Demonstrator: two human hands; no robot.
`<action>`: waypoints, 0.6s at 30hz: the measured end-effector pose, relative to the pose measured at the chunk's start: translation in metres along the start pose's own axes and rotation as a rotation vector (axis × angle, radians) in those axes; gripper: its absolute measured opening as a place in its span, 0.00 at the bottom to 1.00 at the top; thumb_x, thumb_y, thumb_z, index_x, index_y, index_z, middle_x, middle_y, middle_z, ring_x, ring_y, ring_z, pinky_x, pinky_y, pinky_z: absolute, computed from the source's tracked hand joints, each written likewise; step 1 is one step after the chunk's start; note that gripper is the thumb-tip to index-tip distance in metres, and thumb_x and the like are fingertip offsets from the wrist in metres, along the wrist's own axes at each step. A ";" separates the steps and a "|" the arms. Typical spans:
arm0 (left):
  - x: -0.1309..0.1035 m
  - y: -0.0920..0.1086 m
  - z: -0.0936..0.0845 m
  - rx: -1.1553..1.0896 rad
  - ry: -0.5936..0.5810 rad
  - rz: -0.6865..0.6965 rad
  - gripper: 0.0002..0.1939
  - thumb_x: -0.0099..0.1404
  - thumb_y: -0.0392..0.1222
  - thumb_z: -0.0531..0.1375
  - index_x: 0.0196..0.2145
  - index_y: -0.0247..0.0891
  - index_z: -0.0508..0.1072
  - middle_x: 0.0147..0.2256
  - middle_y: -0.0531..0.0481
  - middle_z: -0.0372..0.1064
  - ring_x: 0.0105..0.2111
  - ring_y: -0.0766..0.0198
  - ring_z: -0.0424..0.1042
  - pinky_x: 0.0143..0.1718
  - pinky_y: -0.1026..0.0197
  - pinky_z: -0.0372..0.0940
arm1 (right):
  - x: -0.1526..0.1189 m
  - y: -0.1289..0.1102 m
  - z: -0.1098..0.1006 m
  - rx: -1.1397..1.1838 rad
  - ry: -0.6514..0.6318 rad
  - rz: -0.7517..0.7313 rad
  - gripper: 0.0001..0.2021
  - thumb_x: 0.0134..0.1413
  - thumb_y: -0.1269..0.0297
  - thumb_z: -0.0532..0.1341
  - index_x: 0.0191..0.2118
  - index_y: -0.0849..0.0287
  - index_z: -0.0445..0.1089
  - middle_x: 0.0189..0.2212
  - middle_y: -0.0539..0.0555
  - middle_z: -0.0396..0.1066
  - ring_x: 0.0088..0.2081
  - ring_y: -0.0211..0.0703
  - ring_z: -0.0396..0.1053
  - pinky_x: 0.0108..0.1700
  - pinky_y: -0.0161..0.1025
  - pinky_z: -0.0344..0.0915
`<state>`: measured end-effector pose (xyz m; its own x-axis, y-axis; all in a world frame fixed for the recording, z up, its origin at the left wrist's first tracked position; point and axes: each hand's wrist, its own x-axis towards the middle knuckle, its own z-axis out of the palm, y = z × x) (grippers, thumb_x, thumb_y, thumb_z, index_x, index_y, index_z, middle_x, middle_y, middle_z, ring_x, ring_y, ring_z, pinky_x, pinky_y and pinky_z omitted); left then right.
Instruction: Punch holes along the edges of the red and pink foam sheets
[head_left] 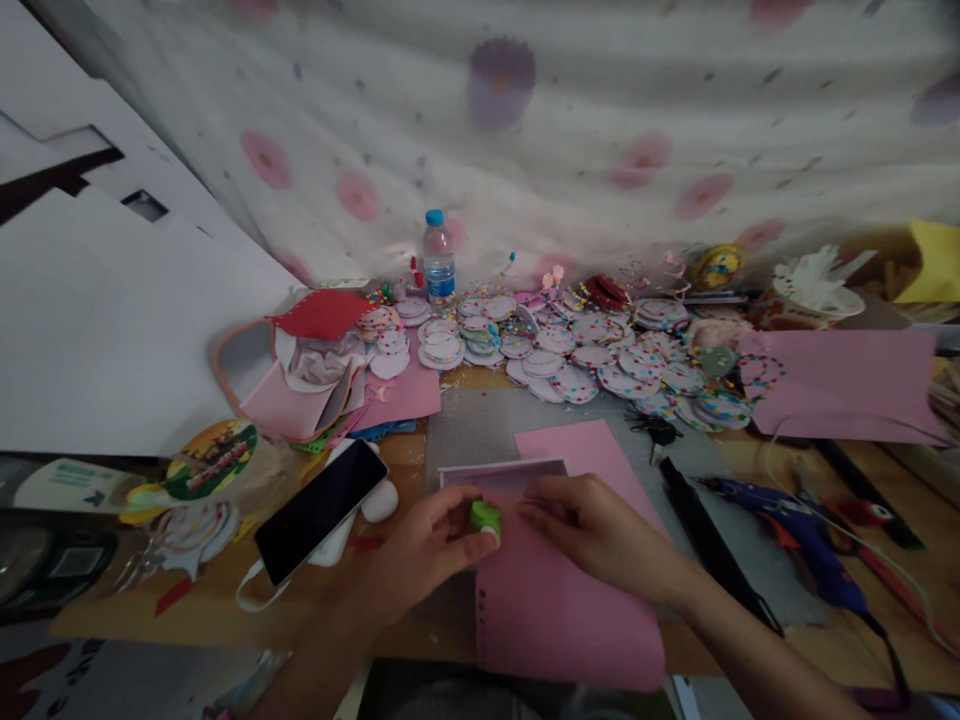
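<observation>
My left hand is closed around a small bright-green object with a whitish lower edge; its kind is hard to make out. Facing it, my right hand has thumb and fingers pinched together just over a pink paper sheet. Whatever lies in that pinch, if anything, is hidden. The pink sheet curls over the table's front edge, with a row of dark holes down its left side. Behind my hands is a white-rimmed shallow tray or folded card, partly covered by them.
Many decorated white discs line the back, near a water bottle. At left lies a phone. A blue glue gun, a black stick-like case and keys are at right. Another pink sheet stands farther right.
</observation>
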<state>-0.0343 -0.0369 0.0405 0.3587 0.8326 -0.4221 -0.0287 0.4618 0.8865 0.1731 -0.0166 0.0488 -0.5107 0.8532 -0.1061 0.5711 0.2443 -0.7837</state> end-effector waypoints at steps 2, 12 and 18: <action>-0.001 0.001 0.000 0.011 0.001 0.021 0.21 0.51 0.44 0.67 0.43 0.39 0.70 0.43 0.45 0.70 0.46 0.55 0.68 0.47 0.56 0.61 | -0.001 0.000 0.000 0.021 0.005 0.005 0.14 0.59 0.65 0.52 0.23 0.59 0.60 0.17 0.45 0.55 0.21 0.33 0.51 0.22 0.32 0.46; -0.004 0.008 -0.003 -0.020 0.037 -0.013 0.18 0.53 0.44 0.67 0.41 0.37 0.71 0.39 0.48 0.71 0.42 0.59 0.69 0.43 0.60 0.62 | -0.006 0.007 -0.009 0.095 0.021 0.040 0.16 0.61 0.60 0.50 0.23 0.58 0.58 0.18 0.45 0.51 0.22 0.34 0.50 0.23 0.32 0.47; -0.001 0.004 -0.004 -0.066 0.023 0.012 0.17 0.52 0.40 0.67 0.40 0.37 0.71 0.38 0.49 0.71 0.40 0.60 0.69 0.40 0.61 0.62 | -0.010 0.005 -0.012 0.130 0.025 0.055 0.16 0.61 0.59 0.51 0.22 0.58 0.59 0.18 0.45 0.51 0.22 0.34 0.49 0.23 0.33 0.46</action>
<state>-0.0388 -0.0349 0.0433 0.3367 0.8447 -0.4162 -0.0945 0.4701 0.8776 0.1885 -0.0181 0.0533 -0.4642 0.8750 -0.1373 0.5085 0.1363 -0.8502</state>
